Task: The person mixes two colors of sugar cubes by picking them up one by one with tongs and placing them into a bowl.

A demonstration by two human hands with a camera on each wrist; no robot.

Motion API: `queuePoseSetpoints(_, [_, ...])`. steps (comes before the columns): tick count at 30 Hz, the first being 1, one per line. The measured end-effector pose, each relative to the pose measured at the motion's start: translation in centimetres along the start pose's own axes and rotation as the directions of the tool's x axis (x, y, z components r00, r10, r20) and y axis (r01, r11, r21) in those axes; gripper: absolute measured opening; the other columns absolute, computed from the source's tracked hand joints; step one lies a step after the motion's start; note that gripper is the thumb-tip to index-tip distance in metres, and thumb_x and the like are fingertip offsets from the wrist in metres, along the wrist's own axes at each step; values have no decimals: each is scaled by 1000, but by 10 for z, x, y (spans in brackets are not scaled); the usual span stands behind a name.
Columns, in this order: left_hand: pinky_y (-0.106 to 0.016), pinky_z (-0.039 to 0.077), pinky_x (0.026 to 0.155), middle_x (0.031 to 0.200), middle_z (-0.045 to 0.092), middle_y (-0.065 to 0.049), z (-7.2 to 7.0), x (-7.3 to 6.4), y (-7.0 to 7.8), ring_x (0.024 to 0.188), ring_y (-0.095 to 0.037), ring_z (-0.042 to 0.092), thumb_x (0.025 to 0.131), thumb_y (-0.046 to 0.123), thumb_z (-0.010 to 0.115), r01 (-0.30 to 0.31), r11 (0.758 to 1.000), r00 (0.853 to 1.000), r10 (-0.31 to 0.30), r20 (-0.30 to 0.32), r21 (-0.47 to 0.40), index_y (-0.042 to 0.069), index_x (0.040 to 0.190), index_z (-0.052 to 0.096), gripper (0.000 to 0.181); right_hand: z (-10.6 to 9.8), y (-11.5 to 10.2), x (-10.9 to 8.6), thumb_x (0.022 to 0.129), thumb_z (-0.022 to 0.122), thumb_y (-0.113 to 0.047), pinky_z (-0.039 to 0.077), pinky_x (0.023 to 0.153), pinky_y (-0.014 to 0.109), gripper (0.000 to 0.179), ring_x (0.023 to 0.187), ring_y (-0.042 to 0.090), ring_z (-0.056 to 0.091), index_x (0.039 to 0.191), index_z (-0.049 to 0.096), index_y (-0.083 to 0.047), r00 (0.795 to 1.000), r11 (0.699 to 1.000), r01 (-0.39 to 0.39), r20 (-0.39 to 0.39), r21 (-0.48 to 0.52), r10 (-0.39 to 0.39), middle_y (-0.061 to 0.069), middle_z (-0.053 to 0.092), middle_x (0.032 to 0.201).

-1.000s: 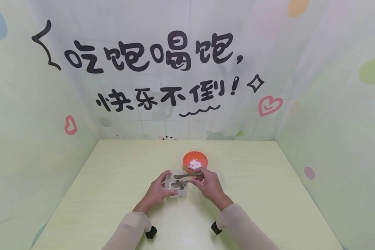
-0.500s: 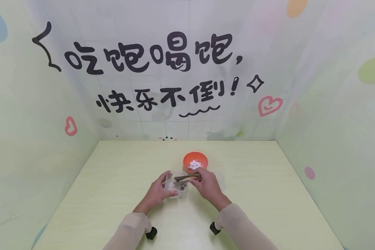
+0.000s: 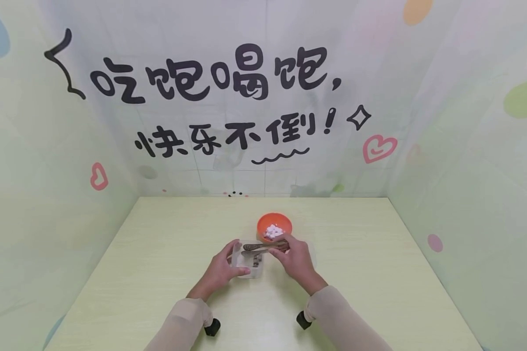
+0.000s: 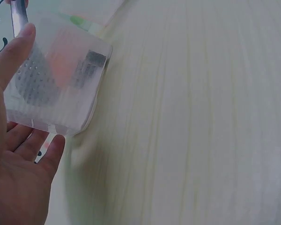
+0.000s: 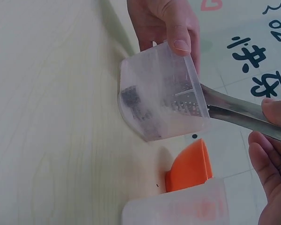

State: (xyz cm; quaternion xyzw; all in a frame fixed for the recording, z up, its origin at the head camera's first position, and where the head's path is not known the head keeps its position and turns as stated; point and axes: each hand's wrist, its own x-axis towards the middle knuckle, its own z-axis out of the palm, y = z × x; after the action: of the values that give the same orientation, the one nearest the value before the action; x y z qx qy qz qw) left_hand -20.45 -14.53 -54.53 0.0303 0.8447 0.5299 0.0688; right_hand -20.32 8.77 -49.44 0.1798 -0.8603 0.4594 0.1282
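Observation:
My left hand [image 3: 221, 265] holds a clear plastic box [image 5: 152, 77], thumb at its rim and fingers at the other side. A few dark pieces [image 3: 256, 261] lie inside, toward the box's right side in the head view. My right hand [image 3: 299, 259] grips metal tongs [image 5: 243, 112] by their arms. Their perforated heads [image 4: 35, 77] reach into the box and show through its wall, apart from each other and apart from the dark pieces. Just beyond the hands stands an orange bowl [image 3: 274, 219] with white pieces [image 3: 274, 230] in it.
A second translucent plastic container [image 5: 175, 208] stands near the orange bowl, mostly behind my right hand in the head view. The pale table [image 3: 193, 219] meets printed wall sheets at the back and both sides.
The tong heads came together half a second ago, then parted again and moved toward the box's far side. My right hand shifted slightly right. The left hand and box stayed put.

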Motion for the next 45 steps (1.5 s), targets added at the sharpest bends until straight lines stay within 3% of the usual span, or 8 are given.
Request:
queuePoseSetpoints(8, [-51, 41, 104, 151, 37, -20, -1, 0, 2, 130, -43, 42, 70, 24, 88, -8, 1000, 1000, 8, 0, -1, 10, 151, 32, 99, -9, 5, 1, 80, 80, -11, 58, 62, 26, 24, 76, 16, 69, 99, 65, -7, 996, 992, 18, -93, 123, -6, 2, 73, 88])
queuePoseSetpoints(16, [-51, 41, 104, 151, 37, -18, -1, 0, 2, 131, -43, 42, 70, 26, 88, -8, 1000, 1000, 8, 5, 3, 11, 151, 32, 99, -17, 10, 1, 80, 80, -11, 58, 66, 31, 26, 75, 17, 69, 100, 67, -2, 987, 988, 47, -161, 146, -23, 2, 73, 86])
queuePoseSetpoints(23, [-51, 41, 104, 151, 38, -16, -1, 1, 1, 132, -42, 41, 70, 26, 89, -7, 1000, 1000, 7, 3, -8, 12, 151, 33, 99, -23, 13, 4, 80, 80, -9, 59, 61, 36, 23, 73, 17, 69, 97, 67, -4, 974, 980, 86, -223, 180, -44, 4, 73, 83])
queuePoseSetpoints(31, [-51, 42, 104, 151, 38, -17, -1, 2, 0, 131, -43, 42, 69, 24, 89, -5, 999, 1000, 5, 8, -36, 10, 151, 32, 101, -33, 14, 9, 78, 82, -10, 57, 58, 27, 24, 69, 18, 69, 96, 68, -3, 945, 988, 30, -325, 154, 22, 7, 72, 80])
queuePoseSetpoints(35, [-51, 42, 103, 151, 38, -17, -1, 2, -1, 130, -43, 43, 68, 24, 89, -7, 999, 1000, 7, 5, -44, 10, 151, 33, 101, -37, 17, 10, 78, 81, -8, 54, 54, 21, 23, 70, 20, 70, 96, 67, -3, 940, 987, -2, -337, 161, 57, 9, 73, 81])
queuePoseSetpoints(45, [-52, 41, 104, 152, 37, -15, 0, 1, -3, 132, -42, 41, 68, 26, 89, 19, 999, 1000, -19, 2, -46, 12, 151, 32, 102, -40, 25, 8, 77, 81, -4, 55, 55, 21, 24, 69, 22, 70, 96, 67, -1, 927, 990, -22, -367, 138, 72, 11, 72, 80])
